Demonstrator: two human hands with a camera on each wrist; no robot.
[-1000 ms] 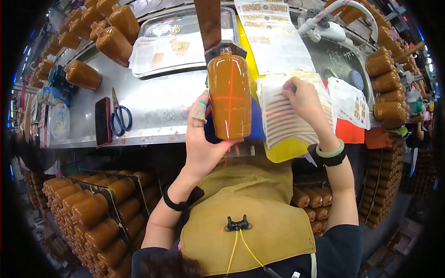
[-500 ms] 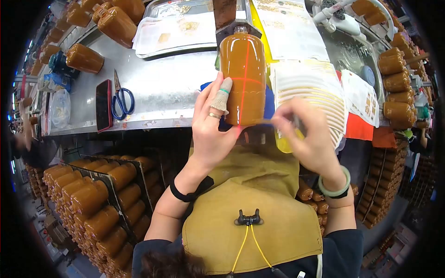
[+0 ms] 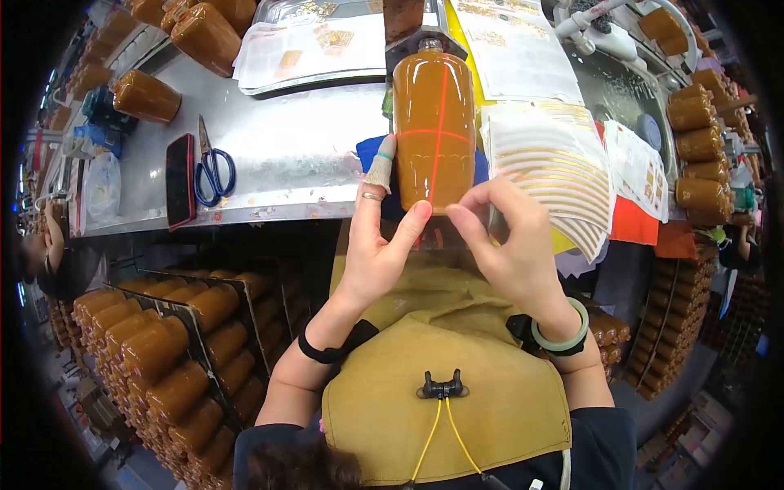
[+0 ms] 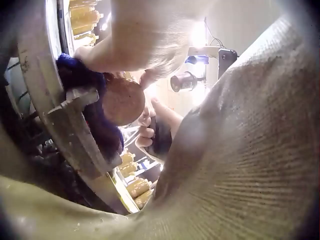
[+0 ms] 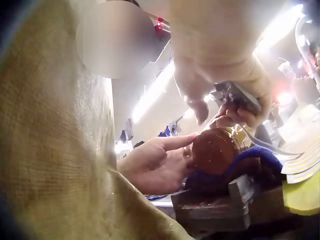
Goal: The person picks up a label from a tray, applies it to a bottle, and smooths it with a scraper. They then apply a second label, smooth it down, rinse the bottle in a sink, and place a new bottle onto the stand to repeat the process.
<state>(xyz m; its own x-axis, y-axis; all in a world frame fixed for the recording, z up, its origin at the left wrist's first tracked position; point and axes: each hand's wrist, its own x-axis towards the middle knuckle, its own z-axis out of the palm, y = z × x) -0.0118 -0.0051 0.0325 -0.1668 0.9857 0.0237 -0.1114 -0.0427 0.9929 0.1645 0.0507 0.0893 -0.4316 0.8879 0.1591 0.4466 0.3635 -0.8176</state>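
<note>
A glossy brown bottle [image 3: 434, 122] lies on a blue cloth [image 3: 371, 151], neck away from me, with red laser lines crossing it and a faint scalloped line on its lower part. My left hand [image 3: 371, 249] rests on it: the index finger, in a knitted finger cot [image 3: 380, 167], lies straight along the left side, and the thumb touches the base edge. At the base's right edge is my right hand [image 3: 518, 245], thumb and index close together. Its curled fingers hold a small grey piece [image 5: 237, 95] of unclear kind. A thin pale strip [image 5: 272, 147] shows beside that hand.
White sheets with curved gold strips [image 3: 547, 171] lie right of the bottle. Scissors [image 3: 214, 167] and a phone [image 3: 180, 180] lie on the metal table at left. A metal bracket [image 3: 425, 41] stands at the bottle's neck. Racks of brown bottles [image 3: 147, 343] stand below.
My right hand has left the strip sheets and come left to the bottle's base. My left thumb has shifted up onto the base edge, and most of its fingers have dropped from the side.
</note>
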